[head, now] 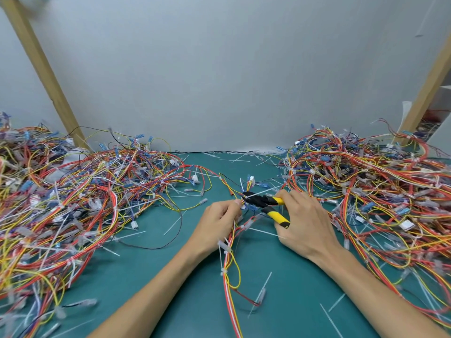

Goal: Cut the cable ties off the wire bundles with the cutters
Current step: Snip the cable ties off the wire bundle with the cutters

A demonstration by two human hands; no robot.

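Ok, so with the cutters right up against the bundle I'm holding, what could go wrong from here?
1. The cutters, held by the right hand, have their tip close beside the left hand, so a squeeze might nick a finger.
2. The blades sit among the red and yellow wires of the bundle and could bite a wire, not just the tie.
3. Cut ties already litter the mat; another may fly off.
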